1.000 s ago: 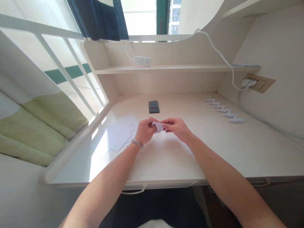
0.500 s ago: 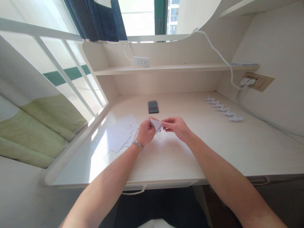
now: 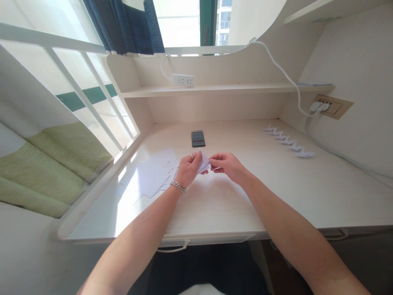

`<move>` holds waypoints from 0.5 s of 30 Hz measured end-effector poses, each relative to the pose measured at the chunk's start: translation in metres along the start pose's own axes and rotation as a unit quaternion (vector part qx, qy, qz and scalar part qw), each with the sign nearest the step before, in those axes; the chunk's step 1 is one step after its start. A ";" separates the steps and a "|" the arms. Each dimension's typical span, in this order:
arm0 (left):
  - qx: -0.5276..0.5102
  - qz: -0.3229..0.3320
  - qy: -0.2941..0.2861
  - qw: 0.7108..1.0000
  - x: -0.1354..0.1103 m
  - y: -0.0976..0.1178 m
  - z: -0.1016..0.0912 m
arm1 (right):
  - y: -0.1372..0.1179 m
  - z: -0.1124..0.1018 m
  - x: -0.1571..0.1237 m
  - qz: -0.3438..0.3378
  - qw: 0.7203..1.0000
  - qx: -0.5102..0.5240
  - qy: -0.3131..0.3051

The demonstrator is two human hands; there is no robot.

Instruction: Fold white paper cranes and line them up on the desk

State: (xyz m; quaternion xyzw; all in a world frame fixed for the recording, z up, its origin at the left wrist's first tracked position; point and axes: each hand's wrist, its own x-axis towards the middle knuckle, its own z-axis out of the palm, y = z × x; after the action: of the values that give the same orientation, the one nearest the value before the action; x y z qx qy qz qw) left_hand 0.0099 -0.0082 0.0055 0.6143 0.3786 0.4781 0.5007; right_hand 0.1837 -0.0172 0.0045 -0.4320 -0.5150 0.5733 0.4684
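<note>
A small folded piece of white paper (image 3: 204,163) is held just above the desk (image 3: 233,200) between both hands. My left hand (image 3: 188,170), with a ring and a chain bracelet, pinches its left side. My right hand (image 3: 226,166) pinches its right edge with thumb and forefinger. Loose white paper sheets (image 3: 153,174) lie on the desk just left of my left hand.
A dark phone (image 3: 198,138) lies beyond the hands. A row of several folded paper figures (image 3: 288,141) runs along the right of the desk. A power strip (image 3: 183,80) sits on the shelf, and a white cable runs to a wall socket (image 3: 330,107). A railing stands at the left.
The paper has turned in my fingers, from a rounded flap to a pointed fold standing upward. Both hands stayed in about the same place.
</note>
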 end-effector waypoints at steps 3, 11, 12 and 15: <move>-0.040 -0.029 -0.010 0.999 0.001 -0.004 0.000 | -0.001 0.000 0.000 -0.001 1.000 -0.006 0.001; -0.029 -0.038 0.068 0.997 0.008 -0.015 0.000 | 0.001 0.009 0.001 -0.066 0.988 -0.117 0.070; -0.019 -0.033 0.083 0.996 0.009 -0.016 -0.001 | 0.002 0.011 0.000 -0.081 0.985 -0.139 0.069; 0.058 -0.006 0.127 0.990 0.010 -0.017 -0.004 | 0.003 0.015 -0.004 -0.111 0.971 -0.199 0.068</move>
State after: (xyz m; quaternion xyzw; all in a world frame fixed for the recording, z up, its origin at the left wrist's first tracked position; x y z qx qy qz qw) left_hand 0.0092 0.0060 -0.0094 0.5744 0.4699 0.5265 0.4149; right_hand 0.1689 -0.0237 0.0029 -0.4941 -0.6305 0.3732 0.4680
